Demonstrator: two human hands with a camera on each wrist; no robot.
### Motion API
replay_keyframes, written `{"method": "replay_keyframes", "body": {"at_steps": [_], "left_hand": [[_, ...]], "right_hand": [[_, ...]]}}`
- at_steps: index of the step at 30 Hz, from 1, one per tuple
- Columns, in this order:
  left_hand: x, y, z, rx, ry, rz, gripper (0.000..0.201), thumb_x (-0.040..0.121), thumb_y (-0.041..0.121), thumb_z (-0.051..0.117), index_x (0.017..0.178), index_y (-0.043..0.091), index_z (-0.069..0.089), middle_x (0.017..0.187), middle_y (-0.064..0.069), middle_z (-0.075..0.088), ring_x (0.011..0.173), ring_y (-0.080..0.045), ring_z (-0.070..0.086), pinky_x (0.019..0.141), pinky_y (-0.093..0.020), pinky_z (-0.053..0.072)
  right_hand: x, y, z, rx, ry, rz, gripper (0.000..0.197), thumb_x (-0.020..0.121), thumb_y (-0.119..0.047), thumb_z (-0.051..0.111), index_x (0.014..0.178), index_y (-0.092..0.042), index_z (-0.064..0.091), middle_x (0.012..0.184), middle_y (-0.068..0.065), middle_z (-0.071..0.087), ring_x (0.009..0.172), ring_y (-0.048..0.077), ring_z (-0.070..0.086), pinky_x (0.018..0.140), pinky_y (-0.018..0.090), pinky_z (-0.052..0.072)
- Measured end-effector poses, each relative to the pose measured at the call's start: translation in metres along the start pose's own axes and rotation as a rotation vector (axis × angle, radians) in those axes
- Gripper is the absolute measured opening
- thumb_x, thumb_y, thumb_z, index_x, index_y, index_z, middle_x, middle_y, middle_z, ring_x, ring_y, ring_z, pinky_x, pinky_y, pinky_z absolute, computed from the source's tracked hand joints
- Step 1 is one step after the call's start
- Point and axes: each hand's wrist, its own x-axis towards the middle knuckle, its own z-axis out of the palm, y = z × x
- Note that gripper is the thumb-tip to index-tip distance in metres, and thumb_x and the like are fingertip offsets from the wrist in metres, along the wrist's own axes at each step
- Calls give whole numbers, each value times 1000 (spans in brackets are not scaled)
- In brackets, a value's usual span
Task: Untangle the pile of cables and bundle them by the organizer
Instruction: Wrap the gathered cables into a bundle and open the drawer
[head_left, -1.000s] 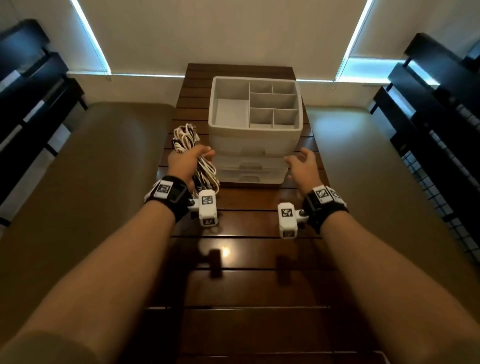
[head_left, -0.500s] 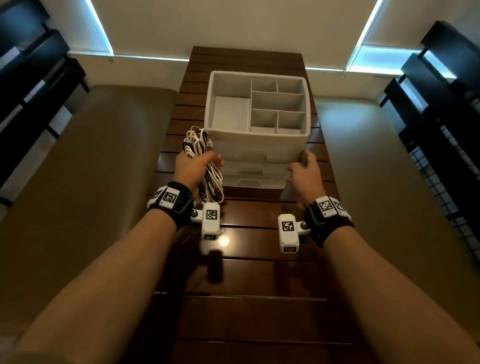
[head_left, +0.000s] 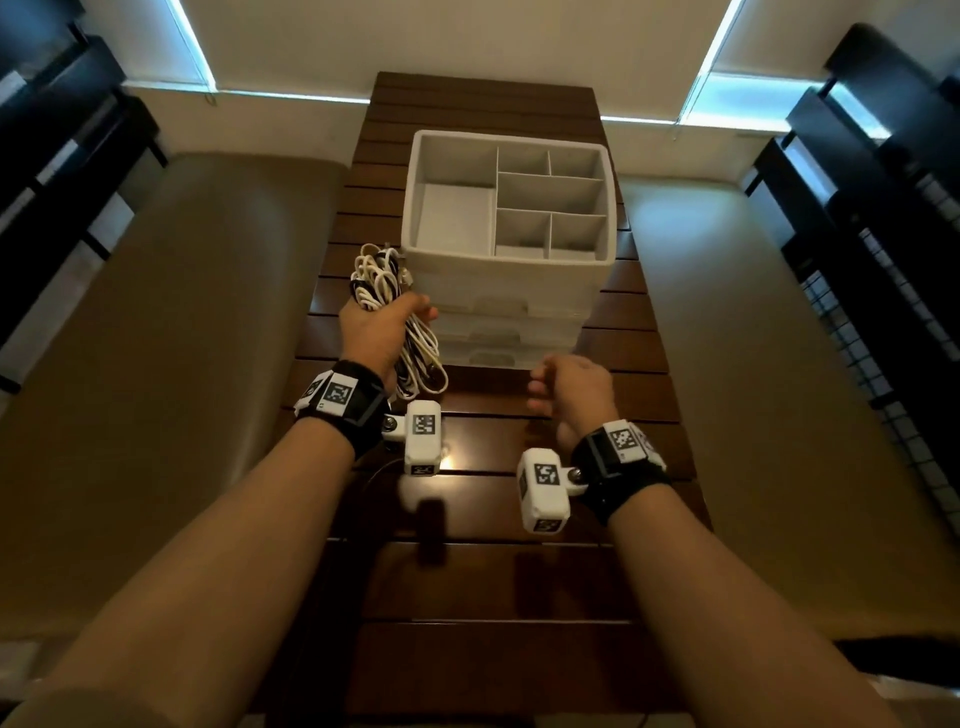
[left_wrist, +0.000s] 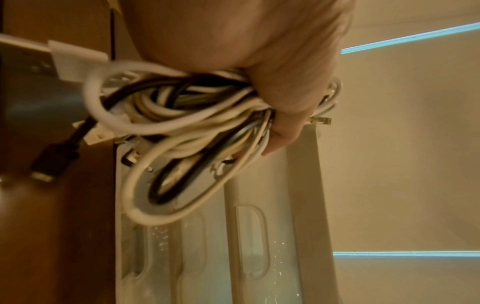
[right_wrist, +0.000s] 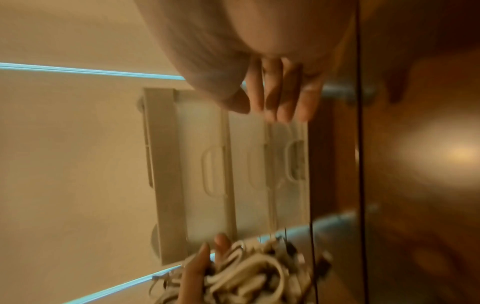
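My left hand (head_left: 382, 332) grips a tangled bundle of white and black cables (head_left: 376, 275) just left of the white organizer (head_left: 511, 291). The left wrist view shows the cables (left_wrist: 182, 115) looping out of the fist (left_wrist: 259, 51), with USB plugs hanging loose in front of the organizer's drawers (left_wrist: 259, 246). The organizer has several empty top compartments and three shut drawers. My right hand (head_left: 569, 389) hovers empty over the table, short of the organizer's lower front. In the blurred right wrist view its fingers (right_wrist: 280, 98) point toward the drawers (right_wrist: 207, 164).
The organizer stands on a narrow dark slatted wooden table (head_left: 493, 571). Tan padded benches (head_left: 156, 364) (head_left: 779, 364) flank it on both sides. Black slatted furniture (head_left: 883, 182) lines the far edges. A wall with lit strips stands behind.
My right hand has drawn back from the organizer's right front corner toward me. The left hand keeps its grip on the cable bundle beside the organizer.
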Motion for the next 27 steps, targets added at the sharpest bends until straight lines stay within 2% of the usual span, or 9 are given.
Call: {"method": "replay_keyframes", "body": {"at_steps": [3,7,9,12,15,17,20,23,27], "left_hand": [[1,-1,0,-36,30,7,22,84,-5,76,104,2,69,79,-9,74,74,-23,78,64,-35,61],[3,-3,-2,-38,43,15,20,84,-4,78,102,3,71,74,-4,75,74,-22,78,63,-32,60],[3,-3,-3,-27,27,14,16,85,-3,78,96,6,71,74,-3,75,76,-22,78,64,-32,60],[3,-4,-2,-15,20,13,17,85,-2,79,98,4,71,80,-7,75,77,-22,79,65,-33,60],[6,-3,-2,18,30,20,25,83,-2,80,107,-3,72,81,-10,76,76,-24,77,66,-36,63],[9,-1,-3,55,41,35,26,81,-1,80,106,-6,72,82,-15,76,74,-27,76,70,-42,63],[10,0,-5,87,24,69,25,82,-1,81,106,-3,74,92,-19,78,76,-26,78,73,-40,65],[8,-1,-6,91,-13,97,26,83,0,82,108,0,73,99,-18,79,83,-26,79,77,-39,65],[10,-4,-10,117,-76,127,31,83,3,85,112,3,73,106,-16,78,93,-29,78,81,-36,64]], "right_hand": [[-14,15,26,77,-169,137,16,103,-16,59,115,-8,66,86,7,67,70,16,63,64,34,56],[-9,13,50,319,-185,252,26,102,-21,63,123,-7,65,86,6,70,68,16,64,58,31,56],[-4,10,57,425,-204,280,24,100,-24,65,119,-9,67,86,5,71,69,15,64,59,30,55],[2,7,62,479,-228,282,15,98,-26,68,108,-14,68,84,4,71,70,16,63,61,31,53],[2,11,64,468,-227,279,30,96,-30,71,122,-15,65,81,2,69,68,14,62,60,29,54],[1,15,62,468,-212,278,34,97,-31,70,127,-16,64,81,3,67,66,14,61,59,29,52],[1,21,61,454,-185,269,23,100,-26,66,121,-17,67,83,4,67,65,14,61,56,28,52],[3,25,62,438,-133,259,12,102,-17,62,110,-20,70,89,4,70,64,13,61,51,26,53],[5,29,61,508,-143,247,19,101,-17,62,119,-21,67,104,6,73,63,12,61,52,25,52]]}}
